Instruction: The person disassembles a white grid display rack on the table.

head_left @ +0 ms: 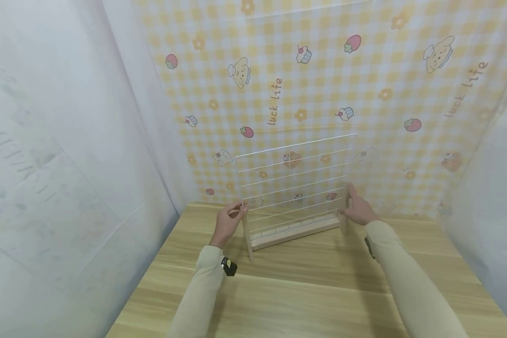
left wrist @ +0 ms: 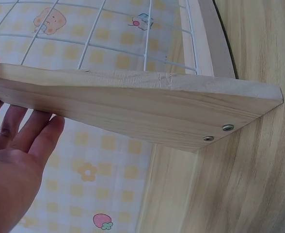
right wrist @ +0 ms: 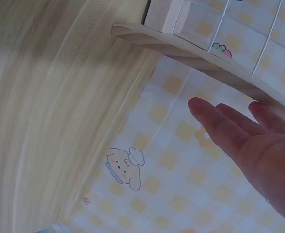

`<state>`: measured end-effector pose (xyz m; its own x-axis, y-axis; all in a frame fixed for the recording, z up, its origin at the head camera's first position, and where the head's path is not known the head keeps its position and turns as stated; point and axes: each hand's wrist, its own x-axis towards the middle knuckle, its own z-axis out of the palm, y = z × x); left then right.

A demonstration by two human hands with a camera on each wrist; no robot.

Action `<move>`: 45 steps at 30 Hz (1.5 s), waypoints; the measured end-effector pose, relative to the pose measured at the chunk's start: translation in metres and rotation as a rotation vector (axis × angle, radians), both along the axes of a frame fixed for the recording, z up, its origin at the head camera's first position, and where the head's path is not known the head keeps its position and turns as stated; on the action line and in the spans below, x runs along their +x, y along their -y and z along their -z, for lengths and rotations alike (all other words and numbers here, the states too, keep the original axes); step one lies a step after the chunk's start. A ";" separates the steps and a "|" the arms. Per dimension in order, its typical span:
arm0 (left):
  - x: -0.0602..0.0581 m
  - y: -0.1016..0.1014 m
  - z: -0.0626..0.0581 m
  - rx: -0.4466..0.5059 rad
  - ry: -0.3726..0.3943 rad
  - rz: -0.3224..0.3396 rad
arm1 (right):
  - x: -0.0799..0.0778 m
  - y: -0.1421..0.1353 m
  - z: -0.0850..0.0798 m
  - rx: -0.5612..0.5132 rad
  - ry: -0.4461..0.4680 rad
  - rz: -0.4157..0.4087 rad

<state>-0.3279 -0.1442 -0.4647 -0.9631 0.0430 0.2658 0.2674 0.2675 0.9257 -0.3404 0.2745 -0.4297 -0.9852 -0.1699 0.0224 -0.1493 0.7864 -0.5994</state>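
- Rack (head_left: 295, 235), wood and wire, stands upright on the worktop (head_left: 295, 305), towards its back edge, between the two hands; set at a slant in the head view, right end farther back.
- Rack parts: left side panel (left wrist: 133, 102), right side panel (right wrist: 200, 64), bottom bar (head_left: 274, 241) joining them low down, white wire grid (head_left: 295, 146) rising well above both panels.
- Left panel: pale wood, grain visible, two metal screws (left wrist: 228, 127) on the outer face near the lower end.
- Left hand (head_left: 228, 224): partly closed, pinches the upper part of the left panel, thumb on one side, fingers against the other.
- Right hand (head_left: 360, 209): fingers fairly straight along the outer side of the right panel, thumb on the inner side; panel held between them near its top. Thumb mostly cut off in the right wrist view.
- Both arms in light long sleeves (head_left: 410, 277); small black device (head_left: 229, 266) at the left wrist, another partly visible at the right one.
- Behind the worktop: yellow-and-white checked cloth (head_left: 321, 84) with strawberries, cupcakes, flowers, cartoon dogs, "luck life" lettering; seen through the grid too.
- Sides: white sheet on the left (head_left: 59, 141), another white sheet on the right (head_left: 494, 188).
- Worktop: light wood grain, arm shadows across it.
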 end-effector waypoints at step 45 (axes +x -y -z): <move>0.022 -0.009 0.011 0.087 -0.021 0.049 | 0.003 0.086 -0.037 -0.194 -0.311 0.088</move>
<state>-0.3063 -0.1353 -0.4760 -0.9546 0.0662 0.2904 0.2976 0.1725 0.9390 -0.3373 0.1888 -0.3924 -0.9371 -0.0477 0.3459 -0.2840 0.6804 -0.6756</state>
